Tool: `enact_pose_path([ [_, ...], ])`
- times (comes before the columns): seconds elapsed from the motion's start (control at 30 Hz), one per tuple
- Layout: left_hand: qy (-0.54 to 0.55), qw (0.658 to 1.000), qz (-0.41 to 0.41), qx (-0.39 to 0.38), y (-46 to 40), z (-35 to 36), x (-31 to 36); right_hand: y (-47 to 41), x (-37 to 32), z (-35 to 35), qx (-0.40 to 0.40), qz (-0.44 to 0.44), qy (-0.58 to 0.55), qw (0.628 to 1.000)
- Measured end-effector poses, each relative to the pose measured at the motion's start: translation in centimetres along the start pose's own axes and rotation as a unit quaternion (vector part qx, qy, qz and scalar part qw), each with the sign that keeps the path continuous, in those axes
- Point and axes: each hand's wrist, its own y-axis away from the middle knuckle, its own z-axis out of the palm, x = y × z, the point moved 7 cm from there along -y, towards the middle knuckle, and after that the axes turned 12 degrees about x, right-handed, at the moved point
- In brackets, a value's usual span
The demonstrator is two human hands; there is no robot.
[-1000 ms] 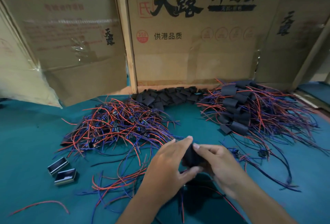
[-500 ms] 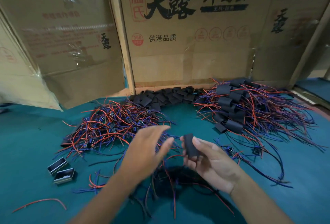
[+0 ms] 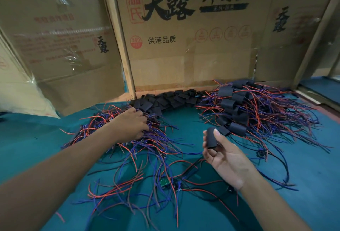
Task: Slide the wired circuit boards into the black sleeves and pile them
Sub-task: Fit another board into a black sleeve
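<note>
Teal felt covers the table [image 3: 303, 157] in front of you, with printed cardboard boxes [image 3: 184, 46] standing along its far edge.

Your left hand [image 3: 131, 124] reaches forward onto a tangle of red and blue wired circuit boards [image 3: 114, 131] left of centre. Its fingers curl down into the wires; whether they have caught anything you cannot tell from this view.

Your right hand [image 3: 224, 155] is held palm up above the felt, nearer to you and right of centre. Thumb and fingertips pinch one black sleeve [image 3: 211, 137], which stands roughly upright with its open end at the top. The other fingers are loosely curled beneath it.

At the back, against the middle box, lies a heap of loose black sleeves [image 3: 165, 100], just beyond your left hand. To the right of that heap sits a pile of finished sleeved boards [image 3: 235, 112], their red and blue leads fanning outward across the felt.

Close to you, between your forearms, stray wires [image 3: 128, 184] sprawl over the cloth, and one small green circuit board [image 3: 164, 182] lies among them.
</note>
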Motion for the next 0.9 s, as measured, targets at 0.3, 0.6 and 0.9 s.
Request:
enact_pose_path([
  [0.3,0.028,0.998,-0.049,-0.023,0.3,-1.0,-1.3,0.2,-0.2,0.1,0.003,-0.014,-0.001,1.0],
  [0.6,0.138,0.989,-0.017,-0.046,1.0,-0.7,-0.3,0.0,0.3,-0.3,0.011,-0.006,0.024,1.0],
  [0.9,0.27,0.956,-0.097,0.06,0.6,-3.9,-1.7,-0.1,-0.1,-0.6,0.019,-0.01,0.01,1.0],
])
